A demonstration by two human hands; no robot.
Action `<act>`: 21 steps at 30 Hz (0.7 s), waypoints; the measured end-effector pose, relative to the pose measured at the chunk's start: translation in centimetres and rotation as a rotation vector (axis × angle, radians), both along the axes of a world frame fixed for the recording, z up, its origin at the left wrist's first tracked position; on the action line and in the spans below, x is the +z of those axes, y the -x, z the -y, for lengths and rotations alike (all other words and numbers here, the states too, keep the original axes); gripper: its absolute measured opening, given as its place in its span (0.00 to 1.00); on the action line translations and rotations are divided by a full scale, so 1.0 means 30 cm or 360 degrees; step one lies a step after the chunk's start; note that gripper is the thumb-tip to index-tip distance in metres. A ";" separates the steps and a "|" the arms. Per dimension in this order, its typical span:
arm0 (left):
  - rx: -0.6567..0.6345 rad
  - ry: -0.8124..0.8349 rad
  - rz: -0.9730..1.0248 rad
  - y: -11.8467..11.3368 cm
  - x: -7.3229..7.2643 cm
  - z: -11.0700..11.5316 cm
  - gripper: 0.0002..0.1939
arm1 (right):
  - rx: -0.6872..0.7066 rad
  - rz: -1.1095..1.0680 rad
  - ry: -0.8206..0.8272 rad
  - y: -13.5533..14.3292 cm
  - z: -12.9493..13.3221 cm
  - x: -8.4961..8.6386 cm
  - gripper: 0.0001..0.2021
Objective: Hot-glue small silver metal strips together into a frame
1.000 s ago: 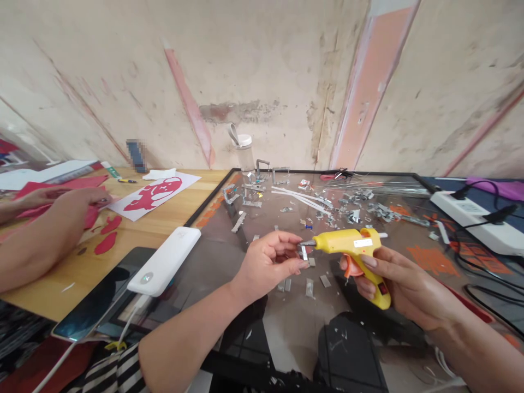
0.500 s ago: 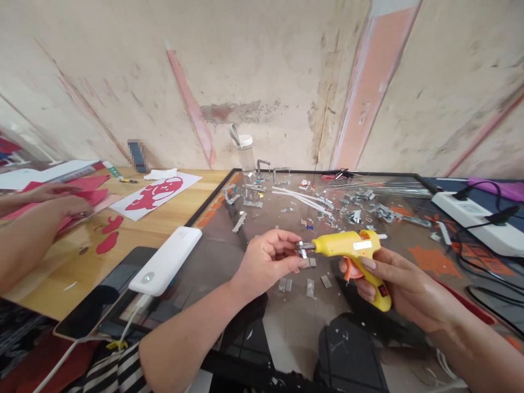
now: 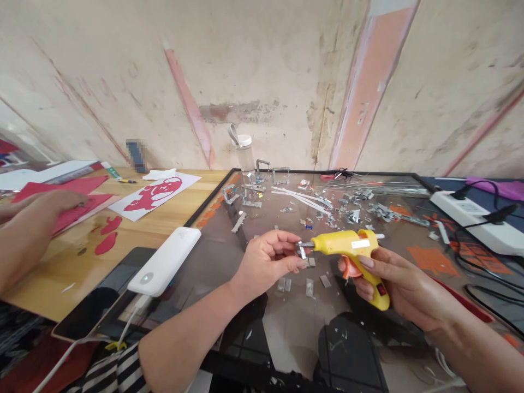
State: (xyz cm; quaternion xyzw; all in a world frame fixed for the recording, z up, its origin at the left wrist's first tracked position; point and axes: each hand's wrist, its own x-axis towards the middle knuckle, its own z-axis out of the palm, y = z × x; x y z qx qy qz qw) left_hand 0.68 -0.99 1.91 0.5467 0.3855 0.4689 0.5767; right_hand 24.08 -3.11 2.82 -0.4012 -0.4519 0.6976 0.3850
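In my right hand point(image 3: 382, 278) is a yellow hot glue gun point(image 3: 344, 243), its orange trigger under my fingers and a white glue stick showing at its back end. The nozzle points left and meets a small shiny silver piece point(image 3: 302, 251), which the fingertips of my left hand point(image 3: 272, 256) pinch. Part of that piece is hidden by my fingers and the nozzle, so its full shape is unclear. Just below lie several small grey rectangular pieces point(image 3: 310, 287) on the dark glossy tabletop point(image 3: 221, 251).
Silver scraps point(image 3: 354, 215), white glue sticks point(image 3: 301, 199) and a clear bottle point(image 3: 245, 153) are farther back. A power strip point(image 3: 478, 221) with black cables is at right. Left are a white power bank point(image 3: 166, 262), a phone point(image 3: 104, 289) and another person's hand point(image 3: 61, 204) on red paper.
My hands and the glue gun stay almost in place, with the nozzle still at the silver piece. At left, the other person's hands have shifted over the red paper.
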 end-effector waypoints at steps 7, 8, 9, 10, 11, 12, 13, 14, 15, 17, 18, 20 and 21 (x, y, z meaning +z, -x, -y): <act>0.0003 -0.0019 0.0027 0.002 -0.004 -0.007 0.15 | 0.0006 0.0007 0.0001 -0.002 0.000 -0.001 0.11; 0.0005 -0.0020 0.0027 0.001 -0.003 -0.006 0.15 | 0.0003 0.0003 0.0002 -0.002 0.000 -0.001 0.11; 0.0007 -0.0021 0.0028 0.001 -0.002 -0.006 0.15 | 0.0001 0.0000 0.0000 -0.001 0.000 -0.001 0.11; 0.0008 -0.0021 0.0028 0.001 -0.001 -0.006 0.15 | 0.0003 0.0000 -0.0001 0.000 0.000 -0.001 0.11; 0.0008 -0.0022 0.0028 0.002 -0.001 -0.006 0.15 | 0.0003 0.0003 0.0001 0.001 0.001 0.000 0.11; 0.0008 -0.0023 0.0029 0.002 -0.002 -0.006 0.14 | 0.0005 0.0007 0.0002 0.002 0.001 0.001 0.11; 0.0008 -0.0026 0.0029 0.003 -0.003 -0.007 0.14 | 0.0009 0.0011 0.0002 0.003 0.002 0.002 0.11; 0.0009 -0.0030 0.0030 0.004 -0.005 -0.007 0.14 | 0.0014 0.0013 0.0003 0.004 0.003 0.003 0.11; 0.0009 -0.0035 0.0032 0.004 -0.006 -0.008 0.14 | 0.0019 0.0010 0.0002 0.004 0.004 0.003 0.11; 0.0004 -0.0053 0.0039 0.005 -0.008 -0.011 0.13 | 0.0027 0.0000 0.0001 0.004 0.005 0.002 0.10; 0.0002 -0.0062 0.0045 0.004 -0.009 -0.012 0.13 | 0.0034 -0.0003 -0.0001 0.003 0.005 0.001 0.10; 0.0000 -0.0072 0.0059 0.004 -0.009 -0.014 0.13 | 0.0041 -0.0003 -0.0002 0.001 0.004 -0.002 0.10; -0.0001 -0.0073 0.0065 0.003 -0.009 -0.015 0.13 | 0.0045 0.0001 -0.0004 0.000 0.003 -0.003 0.10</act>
